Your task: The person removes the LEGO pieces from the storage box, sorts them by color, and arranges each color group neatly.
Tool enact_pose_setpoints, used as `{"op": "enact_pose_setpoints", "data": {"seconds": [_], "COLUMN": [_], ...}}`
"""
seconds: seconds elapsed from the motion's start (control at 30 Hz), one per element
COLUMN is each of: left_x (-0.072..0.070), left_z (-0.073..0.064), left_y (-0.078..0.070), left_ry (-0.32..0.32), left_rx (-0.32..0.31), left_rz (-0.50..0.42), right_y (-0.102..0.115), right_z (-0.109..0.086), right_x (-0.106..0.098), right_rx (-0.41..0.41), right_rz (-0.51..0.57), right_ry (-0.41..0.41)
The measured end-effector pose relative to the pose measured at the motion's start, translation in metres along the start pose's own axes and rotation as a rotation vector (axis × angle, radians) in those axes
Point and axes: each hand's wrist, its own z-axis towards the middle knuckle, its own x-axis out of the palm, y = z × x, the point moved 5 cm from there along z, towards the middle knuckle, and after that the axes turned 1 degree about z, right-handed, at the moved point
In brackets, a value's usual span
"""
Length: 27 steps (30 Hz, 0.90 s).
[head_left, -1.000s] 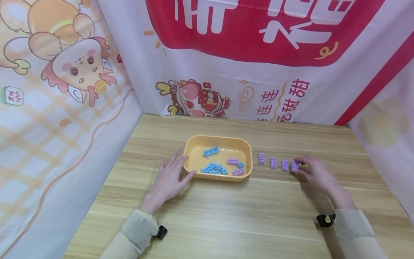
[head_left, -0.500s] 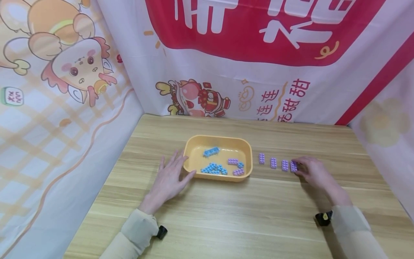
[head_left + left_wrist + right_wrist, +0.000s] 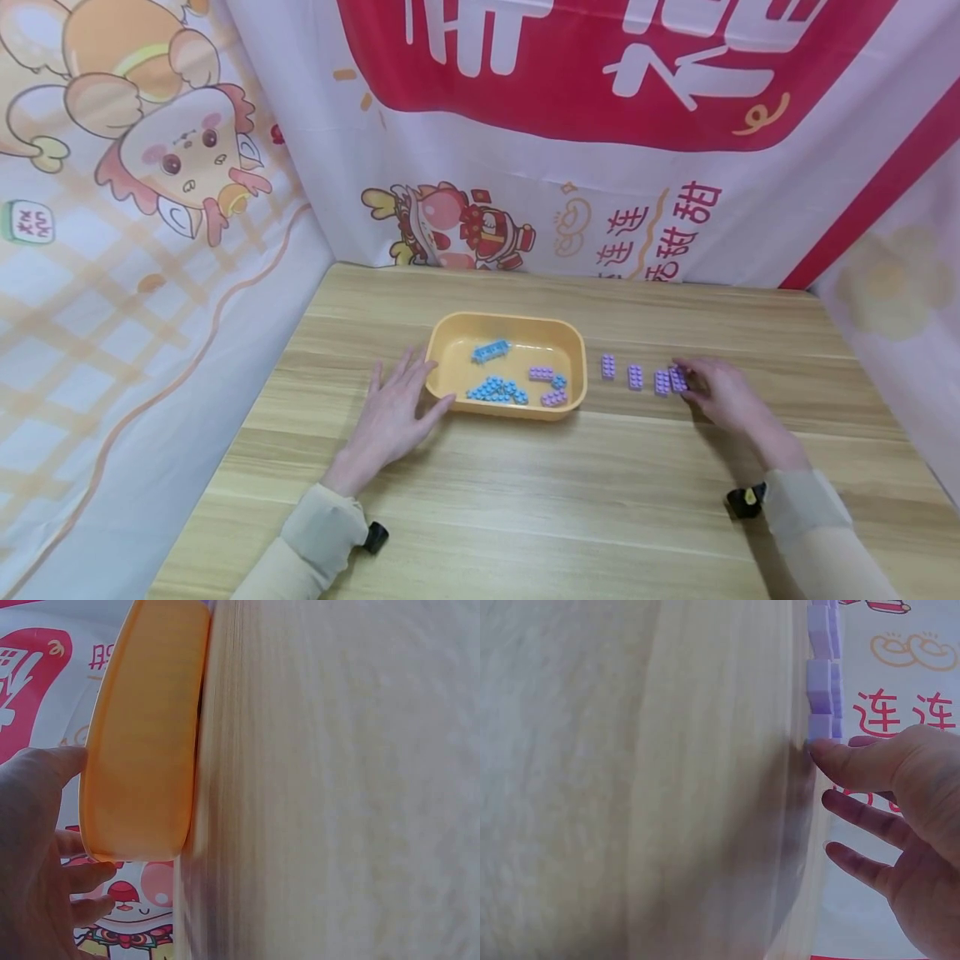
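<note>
A purple building brick [image 3: 678,380], studs up, is pinched between the thumb and index finger of my right hand [image 3: 731,404]. It sits slightly turned, right against or very near the end of a row of three purple bricks, the closest being this purple brick [image 3: 662,383]. In the right wrist view the thumb [image 3: 847,761] meets the brick's near end while the other fingers are spread. My left hand [image 3: 390,417] rests at the left end of a yellow tray [image 3: 510,410], thumb and fingertips touching its rim, fingers fairly straight.
Inside the tray lie several small blue bricks [image 3: 497,390], a long blue piece [image 3: 491,351] and two purple bricks, one of them this purple brick [image 3: 541,373]. The wooden table [image 3: 540,500] ends at a printed cloth [image 3: 570,167] behind, with more cloth at both sides.
My right hand has slid the pinched purple brick left, narrowing the gap to the row, and the brick has turned a little. My left hand and the tray have stayed put.
</note>
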Motion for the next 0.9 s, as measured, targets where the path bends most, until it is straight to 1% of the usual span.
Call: {"op": "enact_pose_setpoints", "data": {"seconds": [0.1,0.17,0.23,0.37,0.5,0.6,0.73,0.9], "left_x": [-0.001,-0.003,-0.004,-0.003,-0.003,-0.003,-0.002,-0.001], "left_z": [0.0,0.0,0.0,0.001,0.0,-0.001,-0.001,-0.001], "left_y": [-0.001,-0.002,-0.003,-0.002,-0.003,-0.003,-0.002,-0.003], "left_ry": [-0.001,-0.001,-0.002,-0.007,-0.004,-0.002,-0.001,0.002], "left_rx": [0.002,0.004,0.006,0.01,0.009,0.006,0.005,0.005], "left_rz": [-0.002,-0.005,-0.008,-0.002,0.002,0.001,0.001,0.001], "right_y": [0.006,0.014,0.025,0.05,0.071,0.084,0.098,0.116], "right_z": [0.001,0.003,0.008,0.021,0.033,0.04,0.048,0.056], "right_x": [-0.004,-0.008,-0.014,-0.021,-0.019,-0.016,-0.01,-0.006], "right_rx": [0.009,0.019,0.023,0.001,-0.015,-0.029,-0.061,-0.113], "right_rz": [0.034,0.062,0.081,0.116,0.147,0.164,0.186,0.216], "right_ry": [-0.013,-0.026,-0.039,-0.078,-0.079,-0.062,-0.049,-0.062]}}
